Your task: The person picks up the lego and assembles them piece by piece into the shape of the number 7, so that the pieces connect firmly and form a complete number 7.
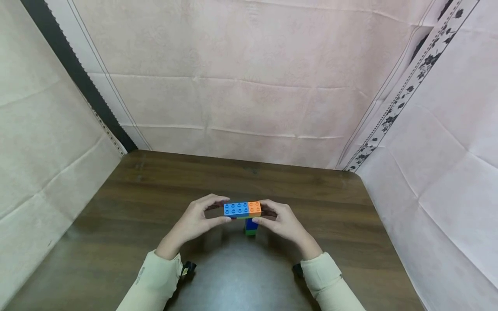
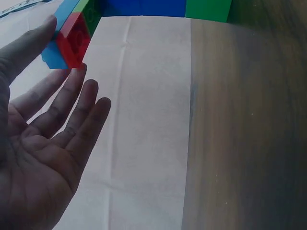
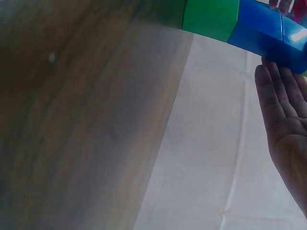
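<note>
A bar of toy building bricks lies across a short upright stack, forming a T. On the bar's top are a light blue brick (image 1: 235, 210) and an orange brick (image 1: 254, 208). The left hand (image 1: 199, 220) pinches the bar's left end between thumb and fingers; a red brick (image 2: 74, 40) shows on its underside. At the other end, the right hand (image 1: 283, 221) holds the orange brick, thumb in front and fingers behind. Below stands a column of dark blue bricks (image 3: 254, 26) on a green brick (image 3: 211, 18). In the right wrist view the thumb is hidden.
The dark wooden table (image 1: 155, 194) has rounded far corners. Pale cloth sheets hang behind it (image 1: 249, 103) and along both sides. A floral border strip (image 1: 400, 103) runs down the right corner. Long pale sleeves (image 1: 153, 280) cover both forearms.
</note>
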A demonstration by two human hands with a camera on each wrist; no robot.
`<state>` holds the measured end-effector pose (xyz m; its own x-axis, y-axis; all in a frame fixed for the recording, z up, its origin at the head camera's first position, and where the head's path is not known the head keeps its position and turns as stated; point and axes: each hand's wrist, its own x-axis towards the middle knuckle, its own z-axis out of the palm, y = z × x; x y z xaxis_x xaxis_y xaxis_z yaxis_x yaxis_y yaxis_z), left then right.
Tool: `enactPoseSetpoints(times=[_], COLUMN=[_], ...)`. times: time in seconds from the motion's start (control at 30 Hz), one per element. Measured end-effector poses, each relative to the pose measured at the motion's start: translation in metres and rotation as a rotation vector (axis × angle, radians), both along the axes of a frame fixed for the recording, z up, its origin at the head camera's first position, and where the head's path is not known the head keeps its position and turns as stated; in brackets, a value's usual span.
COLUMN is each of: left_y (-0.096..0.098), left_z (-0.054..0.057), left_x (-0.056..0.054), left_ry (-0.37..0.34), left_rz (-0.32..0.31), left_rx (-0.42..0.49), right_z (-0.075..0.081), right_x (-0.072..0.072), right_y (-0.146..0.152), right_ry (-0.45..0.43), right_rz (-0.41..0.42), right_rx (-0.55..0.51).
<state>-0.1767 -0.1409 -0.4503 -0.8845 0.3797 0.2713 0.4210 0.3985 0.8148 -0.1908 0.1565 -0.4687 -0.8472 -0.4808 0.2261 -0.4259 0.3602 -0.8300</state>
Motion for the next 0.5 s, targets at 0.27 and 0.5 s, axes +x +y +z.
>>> enactPoseSetpoints(times=[0.27,0.5], left_y=[-0.0004,0.0023], left_z=[-0.0065,-0.0038], left_x=[-0.0030,-0.0085], left_ry=[-0.019,0.032], left_rz=[0.030,0.018], left_rx=[0.086,0.122], right_z=[0.0006,0.0003], right_x=[0.0027,0.0008], right_y=[0.0006,0.0021], right_ry=[-0.001,0.021], right_rz=[-0.024,-0.047], right_rx=[-0.018,-0.016])
